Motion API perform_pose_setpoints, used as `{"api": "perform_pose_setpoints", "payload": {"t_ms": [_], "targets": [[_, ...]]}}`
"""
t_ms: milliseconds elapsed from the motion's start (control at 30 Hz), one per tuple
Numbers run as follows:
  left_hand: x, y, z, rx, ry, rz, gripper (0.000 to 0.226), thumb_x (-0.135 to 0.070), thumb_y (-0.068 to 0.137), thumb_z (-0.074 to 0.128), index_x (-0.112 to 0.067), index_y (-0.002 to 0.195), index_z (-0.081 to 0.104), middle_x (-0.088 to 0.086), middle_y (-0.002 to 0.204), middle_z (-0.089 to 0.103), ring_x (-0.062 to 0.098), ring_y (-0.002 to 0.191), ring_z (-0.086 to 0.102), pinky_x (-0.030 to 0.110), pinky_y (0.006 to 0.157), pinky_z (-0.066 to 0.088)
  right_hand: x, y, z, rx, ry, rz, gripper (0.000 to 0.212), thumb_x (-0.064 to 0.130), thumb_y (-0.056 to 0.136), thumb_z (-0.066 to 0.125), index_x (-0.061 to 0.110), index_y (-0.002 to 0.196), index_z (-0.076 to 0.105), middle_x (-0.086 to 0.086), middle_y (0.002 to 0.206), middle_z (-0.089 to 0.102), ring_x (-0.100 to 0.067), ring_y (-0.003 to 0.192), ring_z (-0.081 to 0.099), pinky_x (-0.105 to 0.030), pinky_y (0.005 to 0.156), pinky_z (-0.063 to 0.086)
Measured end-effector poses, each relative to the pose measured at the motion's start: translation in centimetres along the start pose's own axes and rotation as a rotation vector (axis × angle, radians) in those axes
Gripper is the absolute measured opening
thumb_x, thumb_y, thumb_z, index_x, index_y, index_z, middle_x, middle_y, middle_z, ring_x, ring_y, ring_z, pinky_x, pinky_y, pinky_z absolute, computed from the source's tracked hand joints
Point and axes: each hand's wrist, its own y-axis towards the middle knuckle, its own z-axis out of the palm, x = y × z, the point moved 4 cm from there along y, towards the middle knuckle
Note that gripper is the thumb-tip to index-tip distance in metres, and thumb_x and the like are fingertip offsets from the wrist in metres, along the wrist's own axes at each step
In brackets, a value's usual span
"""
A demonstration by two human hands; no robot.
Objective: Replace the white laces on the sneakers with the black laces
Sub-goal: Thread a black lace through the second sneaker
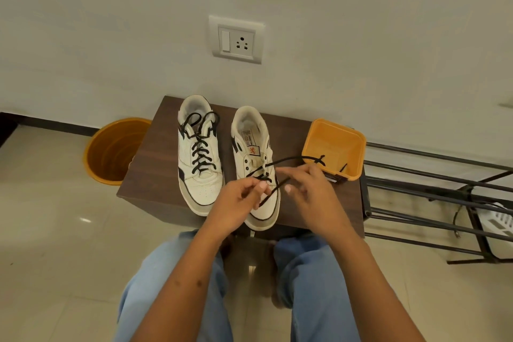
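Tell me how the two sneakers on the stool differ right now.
The left sneaker is laced in black all the way up, its lace ends looped at the collar; the right sneaker has the black lace only through its lower eyelets, the upper ones bare. No hand touches the left sneaker; over the right sneaker the left hand pinches the lace, the right hand beside it. Both are white with dark trim, toes toward the person.
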Motion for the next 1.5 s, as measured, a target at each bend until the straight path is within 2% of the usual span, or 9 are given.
{"api": "perform_pose_setpoints", "payload": {"t_ms": [167,267,400,567,700,1000,1233,1333,1500], "targets": [[0.0,-0.4,-0.4,0.056,0.122,0.048,0.034,-0.049,0.095,0.054,-0.026,0.080,0.074,-0.006,0.074,0.070,0.012,0.073,0.064,0.038,0.077,0.052,-1.5,1.2,4.8,0.162,-0.074,-0.100,0.016,0.021,0.091,0.066,0.030,0.103,0.069,0.007,0.117,0.039,-0.015,0.109,0.038,-0.032,0.095,0.037],[-0.3,-0.8,-2.5,-0.010,0.126,0.044,0.036,-0.051,0.092,0.053,-0.028,0.072,0.071,-0.002,0.063,0.063,0.007,0.061,0.057,0.028,0.070,0.045,-3.3,1.7,3.5,-0.117,0.144,0.082,0.015,0.024,0.092,0.064,0.017,0.104,0.072,0.006,0.108,0.046,-0.017,0.107,0.046,-0.020,0.088,0.034],[1.3,-0.9,-6.0,-0.165,0.199,0.054,0.037,-0.049,0.095,0.050,-0.029,0.069,0.067,0.006,0.061,0.058,0.016,0.058,0.053,0.034,0.065,0.042,-7.2,1.9,1.0,-0.436,0.292,0.514,0.016,0.015,0.095,0.059,0.015,0.106,0.070,-0.003,0.117,0.046,-0.023,0.115,0.049,-0.035,0.104,0.038],[2.3,-0.1,-4.1,-0.062,0.366,0.099,0.044,-0.064,0.089,0.040,-0.031,0.073,0.064,-0.003,0.054,0.053,0.005,0.049,0.044,0.024,0.058,0.033,-3.4,1.7,2.9,-0.200,-0.100,0.079,0.036,0.024,0.091,0.062,0.036,0.124,0.061,0.004,0.135,0.036,-0.017,0.119,0.032,-0.029,0.100,0.024],[2.0,0.3,-1.9,0.006,0.480,0.187,0.035,-0.056,0.095,0.042,-0.035,0.076,0.061,-0.017,0.057,0.052,0.002,0.062,0.048,0.031,0.072,0.033,-1.6,1.3,5.7,0.033,-0.115,-0.206,0.015,0.051,0.090,0.059,0.043,0.098,0.070,0.017,0.130,0.043,-0.010,0.113,0.026,-0.030,0.090,0.026],[5.0,1.5,-4.6,-0.095,0.524,0.026,0.028,-0.031,0.105,0.036,-0.031,0.103,0.064,-0.012,0.089,0.063,0.014,0.092,0.055,0.048,0.093,0.042,-5.7,2.5,1.4,-0.492,-0.211,0.366,0.017,0.023,0.094,0.061,0.015,0.102,0.074,-0.006,0.115,0.056,-0.030,0.110,0.043,-0.036,0.089,0.026],[2.9,2.2,-3.1,-0.119,0.441,0.041,0.026,-0.023,0.097,0.058,-0.040,0.116,0.055,-0.017,0.074,0.067,-0.007,0.068,0.059,0.006,0.061,0.037,-3.1,2.9,4.1,-0.183,-0.122,0.020,0.047,0.016,0.092,0.063,0.023,0.137,0.052,0.006,0.131,0.044,-0.013,0.115,0.043,-0.029,0.099,0.034],[2.4,2.7,-1.9,-0.087,0.358,0.060,0.035,-0.029,0.092,0.067,-0.043,0.120,0.051,-0.017,0.073,0.070,-0.005,0.074,0.063,0.010,0.067,0.041,-1.9,2.7,6.1,0.038,0.105,-0.098,0.036,0.013,0.090,0.066,0.020,0.126,0.063,0.010,0.114,0.058,-0.002,0.090,0.057,-0.011,0.084,0.041],[2.3,3.6,-1.1,-0.163,0.204,0.003,0.025,-0.040,0.087,0.069,-0.040,0.109,0.058,-0.014,0.074,0.070,0.000,0.075,0.064,0.028,0.075,0.050,-2.8,3.2,5.6,-0.111,0.149,0.000,0.015,0.009,0.086,0.071,0.018,0.097,0.076,0.007,0.088,0.070,-0.002,0.079,0.061,-0.014,0.074,0.046]]}}
